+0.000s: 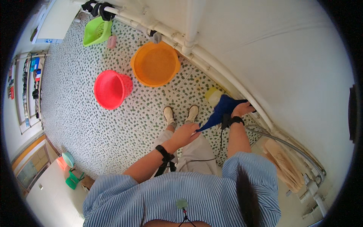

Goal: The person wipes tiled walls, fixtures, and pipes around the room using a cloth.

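A dark blue cloth [224, 110] stretches between my two hands in front of my legs. Its lower left corner is pinched in my left hand [187, 134], above my trousers. My right hand [243, 109] grips the cloth's other end beside the white wall pipe [241, 90]; some of its fingers are hidden, and I cannot tell whether it touches the pipe. Partly behind the cloth, a yellow container [213, 96] is on the pebble-patterned floor.
An orange basin [156, 64] and a red bucket [110, 90] stand on the floor ahead. Farther off are a green basket [97, 31] and a pink object [112, 41]. Dark cloths [106, 11] hang on the pipes. A grey hose [295, 146] runs at the right.
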A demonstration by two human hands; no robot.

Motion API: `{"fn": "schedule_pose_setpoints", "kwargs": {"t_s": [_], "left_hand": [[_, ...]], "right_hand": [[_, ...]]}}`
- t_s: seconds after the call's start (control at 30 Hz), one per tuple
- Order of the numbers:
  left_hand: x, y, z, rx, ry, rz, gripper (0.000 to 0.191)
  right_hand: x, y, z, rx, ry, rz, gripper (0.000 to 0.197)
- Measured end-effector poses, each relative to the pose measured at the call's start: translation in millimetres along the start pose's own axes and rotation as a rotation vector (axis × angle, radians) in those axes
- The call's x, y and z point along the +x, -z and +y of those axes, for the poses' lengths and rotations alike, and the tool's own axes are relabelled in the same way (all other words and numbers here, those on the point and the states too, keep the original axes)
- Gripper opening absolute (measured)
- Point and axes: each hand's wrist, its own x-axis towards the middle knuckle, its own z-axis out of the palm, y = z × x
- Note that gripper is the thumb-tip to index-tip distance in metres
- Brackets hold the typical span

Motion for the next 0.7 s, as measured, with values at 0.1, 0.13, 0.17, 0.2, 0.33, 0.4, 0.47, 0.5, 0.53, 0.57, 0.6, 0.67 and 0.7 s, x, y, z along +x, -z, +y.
{"fn": "schedule_pose_setpoints", "kwargs": {"t_s": [0.1,0.13,0.17,0.2,0.33,0.4,0.47,0.5,0.53,0.57,0.6,0.67,0.7], "left_hand": [[13.8,-12.8,-36.0,0.020,-0.075,-0.011,0.021],[15.3,-17.8,-42.3,0.063,-0.074,-0.018,0.021],[11.0,-19.2,-51.5,0.114,-0.056,-0.025,0.021],[8.9,-18.3,-54.2,0.106,-0.050,-0.017,0.021],[-17.1,-0.1,-69.5,-0.045,0.146,0.180,0.018],[-36.8,18.1,-80.6,0.002,0.227,0.242,0.019],[-55.2,35.6,-91.3,-0.101,0.351,0.351,0.018],[-59.6,42.0,-92.9,-0.104,0.355,0.359,0.018],[-60.8,48.9,-91.9,-0.085,0.412,0.388,0.018],[-60.9,52.7,-92.0,-0.068,0.471,0.419,0.017],[-60.8,58.7,-91.9,-0.091,0.451,0.454,0.018],[-57.3,64.3,-85.7,-0.094,0.419,0.496,0.016],[-56.0,68.7,-80.1,-0.093,0.381,0.524,0.015]], "right_hand": [[10.5,17.6,74.1,-0.370,0.016,-0.423,0.059],[11.5,27.6,84.4,-0.419,0.141,-0.464,0.059],[7.9,28.3,79.5,-0.470,0.091,-0.503,0.060],[8.9,32.2,78.7,-0.524,0.181,-0.523,0.057],[-4.7,-2.8,62.0,-0.765,0.468,-0.671,0.053],[-34.5,-39.3,39.9,-0.704,0.638,-0.683,0.056],[-62.6,-77.3,11.8,-0.666,0.724,-0.780,0.059],[-81.2,-95.9,-8.5,-0.635,0.715,-0.853,0.060],[-100.2,-116.4,-13.0,-0.544,0.752,-0.709,0.060],[-117.7,-133.9,-16.1,-0.451,0.789,-0.567,0.060],[-134.4,-144.0,-30.6,-0.528,0.663,-0.532,0.059],[-134.0,-149.8,-35.4,-0.464,0.664,-0.461,0.053],[-130.7,-150.9,-37.8,-0.404,0.653,-0.379,0.048]]}}
